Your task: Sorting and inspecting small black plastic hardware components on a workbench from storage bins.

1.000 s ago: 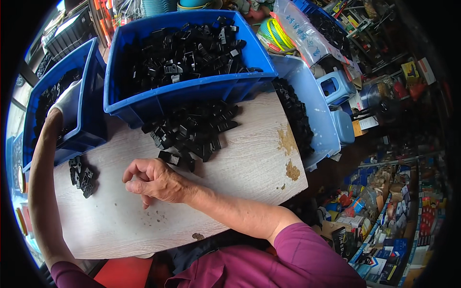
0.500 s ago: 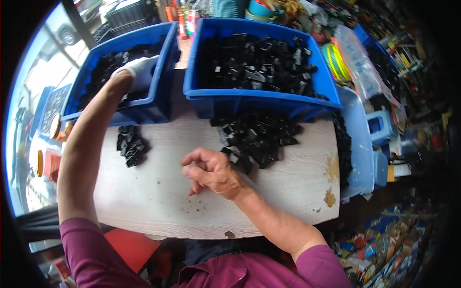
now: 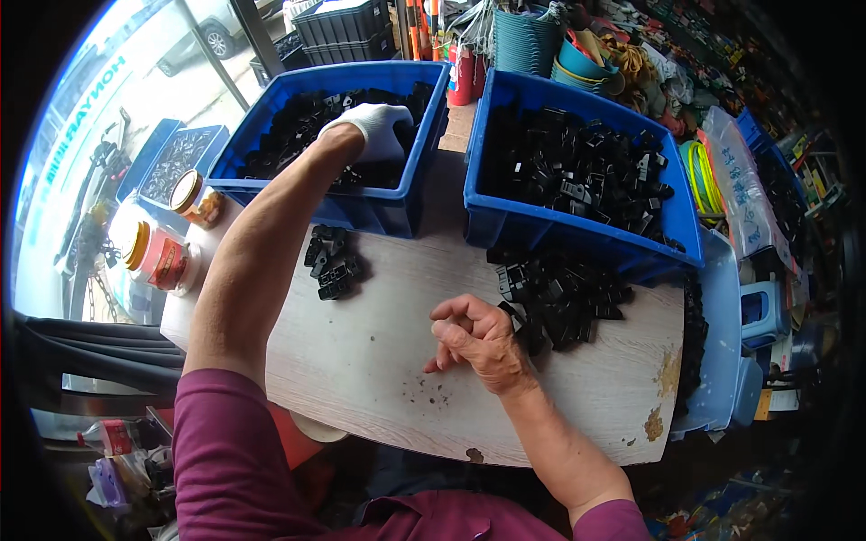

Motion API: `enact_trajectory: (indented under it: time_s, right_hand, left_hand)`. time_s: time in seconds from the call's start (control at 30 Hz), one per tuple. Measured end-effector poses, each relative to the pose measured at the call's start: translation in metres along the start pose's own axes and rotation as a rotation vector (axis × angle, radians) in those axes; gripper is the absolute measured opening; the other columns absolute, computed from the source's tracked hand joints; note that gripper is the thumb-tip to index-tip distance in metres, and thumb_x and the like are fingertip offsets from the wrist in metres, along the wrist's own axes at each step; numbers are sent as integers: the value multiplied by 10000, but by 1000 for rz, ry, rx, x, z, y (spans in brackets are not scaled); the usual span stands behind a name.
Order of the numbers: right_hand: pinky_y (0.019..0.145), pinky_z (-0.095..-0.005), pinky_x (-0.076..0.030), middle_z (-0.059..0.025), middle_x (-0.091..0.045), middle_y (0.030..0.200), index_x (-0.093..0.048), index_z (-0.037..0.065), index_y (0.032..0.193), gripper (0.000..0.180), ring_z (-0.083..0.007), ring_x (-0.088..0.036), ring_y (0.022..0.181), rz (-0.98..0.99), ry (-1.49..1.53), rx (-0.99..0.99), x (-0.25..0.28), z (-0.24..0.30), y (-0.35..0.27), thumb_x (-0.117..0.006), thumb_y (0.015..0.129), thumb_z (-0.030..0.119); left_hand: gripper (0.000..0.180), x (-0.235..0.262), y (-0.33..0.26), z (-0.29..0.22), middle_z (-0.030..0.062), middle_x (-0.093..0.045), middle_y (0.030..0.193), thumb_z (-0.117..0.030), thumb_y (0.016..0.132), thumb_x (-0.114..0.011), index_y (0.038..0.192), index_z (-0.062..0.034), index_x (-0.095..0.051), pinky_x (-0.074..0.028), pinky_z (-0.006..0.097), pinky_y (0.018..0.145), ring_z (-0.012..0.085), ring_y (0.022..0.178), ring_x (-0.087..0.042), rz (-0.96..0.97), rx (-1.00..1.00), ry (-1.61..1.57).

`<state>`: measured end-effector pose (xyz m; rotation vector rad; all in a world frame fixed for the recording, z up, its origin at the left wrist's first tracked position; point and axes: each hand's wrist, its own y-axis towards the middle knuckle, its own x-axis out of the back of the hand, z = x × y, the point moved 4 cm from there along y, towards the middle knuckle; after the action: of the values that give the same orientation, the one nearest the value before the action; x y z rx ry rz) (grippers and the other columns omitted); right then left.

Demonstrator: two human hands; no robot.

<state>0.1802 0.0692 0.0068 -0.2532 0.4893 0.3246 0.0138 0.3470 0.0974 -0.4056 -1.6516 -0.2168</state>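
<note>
My L hand [image 3: 377, 128], gloved, fingers hidden down in bin [image 3: 271, 189] parts – can't tell grip. R hand [image 3: 478, 341] fingers curled loosely together on table [image 3: 361, 361], clips [image 3: 559, 293] just beside.

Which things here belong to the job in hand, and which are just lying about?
In the job:
white-gloved left hand inside left blue plastic bin
bare right hand beside large pile of black plastic parts
small pile of black plastic parts
right blue plastic bin
pale wooden table

Lying about:
two gold-lidded jars
stack of teal buckets
</note>
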Motion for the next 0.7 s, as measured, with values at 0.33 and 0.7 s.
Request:
enact_trajectory:
  time_s: [0.33, 0.7]
  right_hand:
    - [674, -356, -654, -7, -622, 752, -630, -17, 1127, 188, -82, -609, 617, 9, -4, 6, 0, -2, 0, -678, 985, 97]
    - [673, -344, -655, -7, -636, 760, -629, -18, 1123, 180, -76, -625, 615, 16, 0, 19, 1, -3, 0, -679, 989, 90]
  left_hand:
    - [543, 25, -11, 19, 138, -741, 1132, -245, 738, -785, 1265, -173, -680, -575, 363, 913, 273, 1015, -720, -213, 72, -241]
    - [538, 59, -108, 33, 104, -715, 1116, -204, 754, -791, 1255, -63, -654, -592, 305, 897, 194, 1004, -702, -724, -40, -665]
